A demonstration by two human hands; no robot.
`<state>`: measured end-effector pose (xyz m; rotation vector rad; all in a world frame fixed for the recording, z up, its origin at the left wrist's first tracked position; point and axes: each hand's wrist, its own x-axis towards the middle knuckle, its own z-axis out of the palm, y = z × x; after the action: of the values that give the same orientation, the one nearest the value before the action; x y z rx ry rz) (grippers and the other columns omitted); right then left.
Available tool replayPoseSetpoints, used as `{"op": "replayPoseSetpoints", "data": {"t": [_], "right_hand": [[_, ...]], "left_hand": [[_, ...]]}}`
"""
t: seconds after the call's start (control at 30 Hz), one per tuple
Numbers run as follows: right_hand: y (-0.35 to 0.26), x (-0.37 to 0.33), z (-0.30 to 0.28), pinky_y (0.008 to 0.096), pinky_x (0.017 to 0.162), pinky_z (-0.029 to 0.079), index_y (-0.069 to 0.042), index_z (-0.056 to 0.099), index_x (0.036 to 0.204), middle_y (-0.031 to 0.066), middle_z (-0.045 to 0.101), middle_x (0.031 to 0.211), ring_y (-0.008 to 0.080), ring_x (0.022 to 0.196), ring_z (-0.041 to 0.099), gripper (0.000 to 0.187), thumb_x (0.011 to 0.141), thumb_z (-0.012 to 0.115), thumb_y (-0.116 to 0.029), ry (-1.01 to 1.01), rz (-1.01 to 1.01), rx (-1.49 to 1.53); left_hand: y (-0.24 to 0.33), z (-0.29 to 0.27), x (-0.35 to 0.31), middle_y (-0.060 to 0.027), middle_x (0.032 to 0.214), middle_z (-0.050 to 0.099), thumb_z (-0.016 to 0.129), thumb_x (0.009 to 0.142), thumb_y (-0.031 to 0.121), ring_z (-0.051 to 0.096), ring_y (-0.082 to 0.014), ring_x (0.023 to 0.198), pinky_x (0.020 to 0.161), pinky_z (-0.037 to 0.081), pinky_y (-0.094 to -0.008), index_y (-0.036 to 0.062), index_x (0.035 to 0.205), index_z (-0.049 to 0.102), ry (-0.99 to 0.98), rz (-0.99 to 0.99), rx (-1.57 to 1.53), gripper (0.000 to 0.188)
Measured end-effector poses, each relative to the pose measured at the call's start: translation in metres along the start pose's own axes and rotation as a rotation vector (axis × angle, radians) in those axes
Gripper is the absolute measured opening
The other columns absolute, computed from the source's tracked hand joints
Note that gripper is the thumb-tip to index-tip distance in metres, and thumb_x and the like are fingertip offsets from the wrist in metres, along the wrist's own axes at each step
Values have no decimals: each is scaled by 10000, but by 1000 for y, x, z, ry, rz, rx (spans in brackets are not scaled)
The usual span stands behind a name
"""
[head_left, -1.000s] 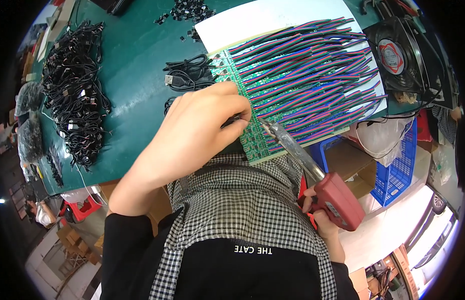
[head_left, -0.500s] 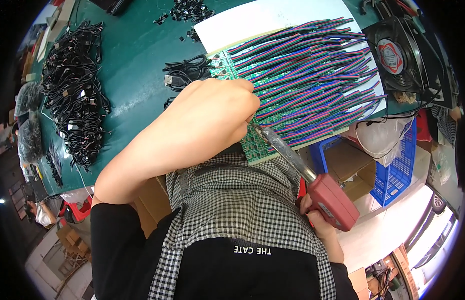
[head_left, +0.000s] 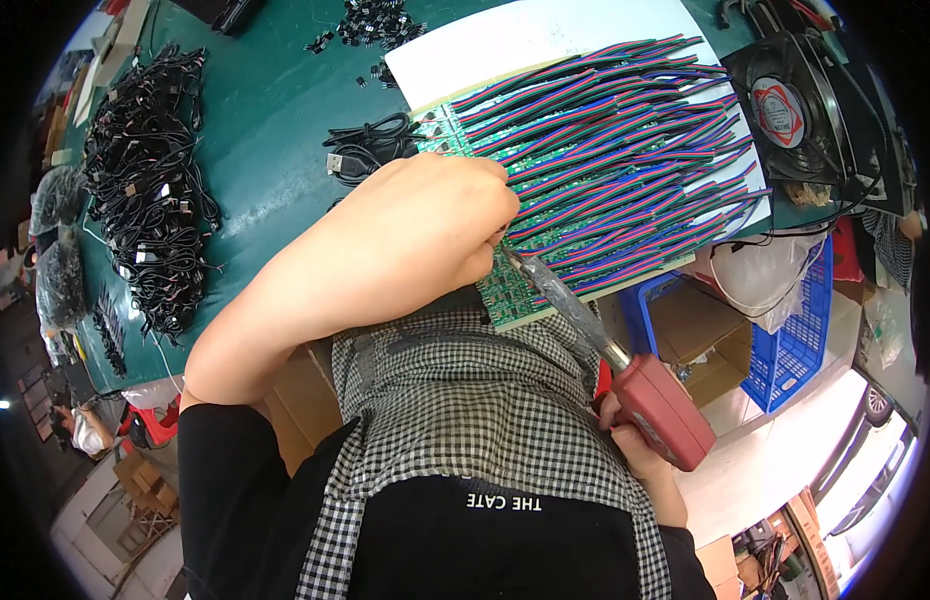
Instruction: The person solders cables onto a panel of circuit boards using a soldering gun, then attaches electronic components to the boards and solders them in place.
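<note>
My left hand [head_left: 440,210] reaches across the near-left part of a green circuit board panel [head_left: 510,300]. Its fingers curl down out of sight, so whatever they pinch is hidden. Low on the right, my right hand [head_left: 640,450] grips a soldering iron [head_left: 665,410] with a red handle. The iron's metal barrel slants up to the left, and its tip ends at the board beside my left fingers. Rows of black, red, green and blue wires [head_left: 625,160] run rightward from the panel. Black USB cables [head_left: 370,145] lie at the panel's left edge.
A large heap of black cables [head_left: 150,200] covers the left of the green table [head_left: 265,90]. Small black connectors [head_left: 380,20] are piled at the back. White paper [head_left: 465,55] lies under the wires. A fan [head_left: 800,110] stands right, above a blue crate [head_left: 795,350].
The red handle of the iron has dipped slightly down and to the left with my right hand. My left hand has barely shifted, staying over the same part of the board.
</note>
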<state>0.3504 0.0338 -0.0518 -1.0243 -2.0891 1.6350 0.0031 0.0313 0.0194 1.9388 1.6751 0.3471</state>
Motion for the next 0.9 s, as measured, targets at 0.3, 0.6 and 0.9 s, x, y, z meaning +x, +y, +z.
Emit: {"op": "replayPoseSetpoints", "data": {"t": [0.3,0.6,0.9], "right_hand": [[-13,21,-1,290,656,521,89,553,1115,154,656,941,259,752,661,663,638,794,-304,-21,-198,-63],[-42,7,-2,256,559,437,-17,636,892,29,604,694,118,584,555,441,775,674,-440,276,28,272],[-41,24,-49,226,491,398,25,448,1069,103,514,943,118,565,502,518,871,533,-446,891,-565,181]], "left_hand": [[1,-3,1,-129,740,513,577,691,74,548,-308,754,656,453,-393,-8,685,524,-54,-24,22,97],[6,-4,8,-147,729,509,572,696,54,539,-334,732,642,441,-408,-10,697,528,-69,-24,-63,77],[21,-13,6,-155,737,524,578,695,53,552,-337,714,642,448,-421,-14,706,552,-94,-110,-62,72]]}}
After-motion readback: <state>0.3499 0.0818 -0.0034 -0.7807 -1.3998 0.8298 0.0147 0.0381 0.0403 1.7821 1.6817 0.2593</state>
